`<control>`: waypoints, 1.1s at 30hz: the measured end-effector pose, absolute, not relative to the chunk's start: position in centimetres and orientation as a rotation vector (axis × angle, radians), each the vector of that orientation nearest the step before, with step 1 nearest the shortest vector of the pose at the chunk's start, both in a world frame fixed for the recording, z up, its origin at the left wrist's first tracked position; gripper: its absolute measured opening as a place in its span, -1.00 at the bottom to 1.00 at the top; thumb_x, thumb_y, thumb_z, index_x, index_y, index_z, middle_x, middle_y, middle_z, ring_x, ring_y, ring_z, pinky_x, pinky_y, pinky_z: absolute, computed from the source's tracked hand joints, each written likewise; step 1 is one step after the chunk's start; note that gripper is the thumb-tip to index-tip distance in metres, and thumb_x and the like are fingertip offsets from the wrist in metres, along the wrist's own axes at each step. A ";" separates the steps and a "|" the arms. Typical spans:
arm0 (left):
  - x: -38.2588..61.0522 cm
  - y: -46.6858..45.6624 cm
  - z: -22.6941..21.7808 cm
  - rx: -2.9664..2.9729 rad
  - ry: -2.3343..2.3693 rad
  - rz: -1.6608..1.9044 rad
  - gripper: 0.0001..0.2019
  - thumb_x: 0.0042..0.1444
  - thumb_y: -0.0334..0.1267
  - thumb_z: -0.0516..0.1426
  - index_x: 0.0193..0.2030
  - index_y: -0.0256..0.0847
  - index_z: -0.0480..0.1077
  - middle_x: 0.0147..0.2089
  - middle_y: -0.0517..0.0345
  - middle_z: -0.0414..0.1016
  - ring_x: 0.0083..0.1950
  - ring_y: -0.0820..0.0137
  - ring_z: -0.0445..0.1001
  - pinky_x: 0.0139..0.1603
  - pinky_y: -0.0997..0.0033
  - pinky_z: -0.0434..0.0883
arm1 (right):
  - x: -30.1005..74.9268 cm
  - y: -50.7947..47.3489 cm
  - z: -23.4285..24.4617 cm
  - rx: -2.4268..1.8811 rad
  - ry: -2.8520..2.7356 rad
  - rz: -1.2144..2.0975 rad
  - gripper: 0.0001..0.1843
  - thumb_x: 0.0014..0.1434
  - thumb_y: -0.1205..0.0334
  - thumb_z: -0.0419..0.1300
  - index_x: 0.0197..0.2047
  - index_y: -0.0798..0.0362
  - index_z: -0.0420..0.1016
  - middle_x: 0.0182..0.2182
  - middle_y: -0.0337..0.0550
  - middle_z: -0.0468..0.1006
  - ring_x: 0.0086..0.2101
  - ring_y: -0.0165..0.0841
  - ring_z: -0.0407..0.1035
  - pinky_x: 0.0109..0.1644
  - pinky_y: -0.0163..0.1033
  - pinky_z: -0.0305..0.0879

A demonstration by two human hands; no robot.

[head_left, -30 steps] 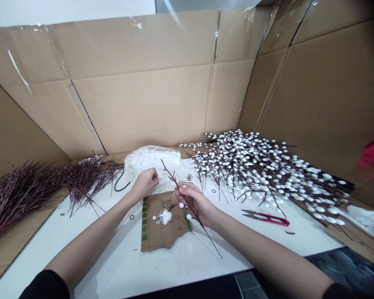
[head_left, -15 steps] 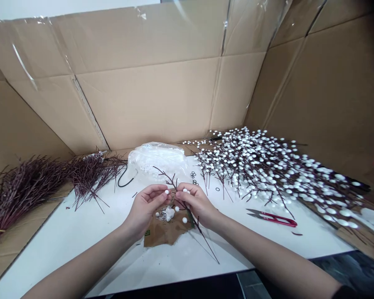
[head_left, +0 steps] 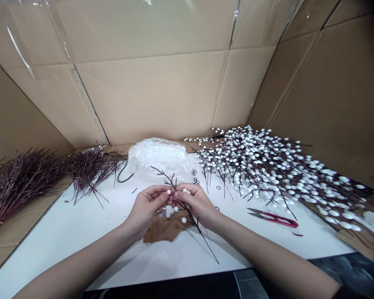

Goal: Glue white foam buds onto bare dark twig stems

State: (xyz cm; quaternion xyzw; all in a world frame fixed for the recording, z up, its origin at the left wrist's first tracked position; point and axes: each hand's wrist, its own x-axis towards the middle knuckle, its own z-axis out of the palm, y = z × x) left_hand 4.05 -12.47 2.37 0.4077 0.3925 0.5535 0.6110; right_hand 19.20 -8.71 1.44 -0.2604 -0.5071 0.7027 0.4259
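Note:
My right hand [head_left: 197, 203] grips a dark brown artificial branch [head_left: 172, 181], its bare twigs pointing up and its stem slanting down toward the table's front. Several white balls sit on the branch near my right fingers. Between the thumb and finger of my left hand [head_left: 149, 204] is a small white ball [head_left: 168, 192], held close against the branch. Below both hands lies a torn piece of brown cardboard [head_left: 162, 233] with a white clump [head_left: 168, 211] on it. My fingers hide part of the twigs.
A clear plastic bag [head_left: 157, 160] of white balls lies behind my hands. Bare branch bundles [head_left: 25, 182] are at left, white-berried branches [head_left: 262, 170] at right. Red-handled thread snips [head_left: 274, 216] lie on the white table [head_left: 112, 265]. Cardboard walls [head_left: 152, 91] stand around it.
The ball in my left fingers has come slightly closer to the branch. My right hand keeps its hold, and the view has tilted down slightly.

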 end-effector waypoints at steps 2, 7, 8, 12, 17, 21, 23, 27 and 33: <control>4.1 -12.5 2.3 0.939 0.908 1.282 -0.86 0.00 -0.30 0.25 -0.27 -0.26 0.51 -0.34 0.13 0.59 -0.33 0.49 0.52 -0.19 0.51 0.45 | 19.3 -8.7 1.5 -0.656 -1.315 1.727 -0.88 0.01 0.28 0.22 -0.52 0.12 0.47 -0.58 -0.24 0.46 -0.51 -0.44 0.33 -0.41 -0.34 0.18; 4.2 -12.5 2.4 0.941 0.922 1.303 -0.86 -0.02 -0.30 0.27 -0.29 -0.26 0.52 -0.35 0.13 0.59 -0.35 0.48 0.53 -0.21 0.50 0.46 | 19.3 -8.8 1.9 -0.677 -1.362 1.693 -0.87 0.00 0.29 0.20 -0.53 0.13 0.46 -0.60 -0.24 0.46 -0.54 -0.46 0.29 -0.44 -0.35 0.16; 4.2 -12.5 2.4 0.947 0.925 1.309 -0.86 -0.03 -0.29 0.27 -0.29 -0.27 0.52 -0.36 0.13 0.59 -0.36 0.48 0.52 -0.21 0.49 0.46 | 19.3 -8.8 2.0 -0.679 -1.362 1.695 -0.87 0.00 0.29 0.20 -0.54 0.12 0.45 -0.60 -0.24 0.46 -0.54 -0.46 0.29 -0.44 -0.35 0.15; 4.2 -12.5 2.5 0.977 0.943 1.329 -0.86 -0.05 -0.28 0.28 -0.32 -0.27 0.52 -0.39 0.14 0.58 -0.39 0.49 0.51 -0.23 0.49 0.47 | 19.3 -9.0 2.2 -0.684 -1.336 1.720 -0.87 -0.02 0.28 0.20 -0.55 0.13 0.45 -0.61 -0.23 0.48 -0.54 -0.46 0.29 -0.44 -0.35 0.15; 4.1 -12.6 2.3 1.022 1.023 1.355 -0.87 -0.08 -0.27 0.29 -0.35 -0.24 0.54 -0.35 0.13 0.59 -0.37 0.48 0.52 -0.23 0.48 0.48 | 19.2 -9.0 2.2 -0.692 -1.350 1.724 -0.86 -0.02 0.28 0.19 -0.55 0.14 0.46 -0.61 -0.23 0.49 -0.56 -0.48 0.27 -0.45 -0.36 0.14; 4.0 -12.7 2.1 1.090 1.086 1.365 -0.88 -0.08 -0.28 0.29 -0.35 -0.22 0.56 -0.28 0.11 0.60 -0.30 0.44 0.54 -0.21 0.49 0.49 | 19.3 -9.0 2.2 -0.705 -1.355 1.740 -0.86 -0.02 0.30 0.17 -0.56 0.12 0.44 -0.62 -0.24 0.48 -0.57 -0.48 0.27 -0.45 -0.36 0.14; 3.9 -12.7 2.1 1.111 1.102 1.370 -0.88 -0.08 -0.28 0.29 -0.36 -0.21 0.56 -0.27 0.11 0.60 -0.29 0.43 0.55 -0.21 0.49 0.50 | 19.4 -9.1 2.3 -0.711 -1.358 1.755 -0.86 -0.02 0.31 0.17 -0.57 0.12 0.44 -0.62 -0.25 0.48 -0.56 -0.48 0.28 -0.45 -0.36 0.13; 3.9 -12.9 2.2 1.139 1.109 1.373 -0.89 -0.08 -0.27 0.29 -0.37 -0.21 0.56 -0.29 0.12 0.59 -0.34 0.44 0.54 -0.25 0.47 0.52 | 19.4 -9.3 2.4 -0.726 -1.327 1.806 -0.86 -0.03 0.31 0.17 -0.59 0.11 0.41 -0.64 -0.25 0.48 -0.57 -0.47 0.30 -0.47 -0.36 0.12; 4.0 -13.0 2.1 1.138 1.104 1.369 -0.88 -0.08 -0.26 0.29 -0.37 -0.22 0.56 -0.23 0.11 0.57 -0.25 0.38 0.55 -0.20 0.44 0.53 | 19.3 -9.3 2.5 -0.758 -1.279 1.846 -0.85 -0.05 0.29 0.18 -0.61 0.11 0.38 -0.66 -0.25 0.47 -0.60 -0.48 0.30 -0.50 -0.38 0.09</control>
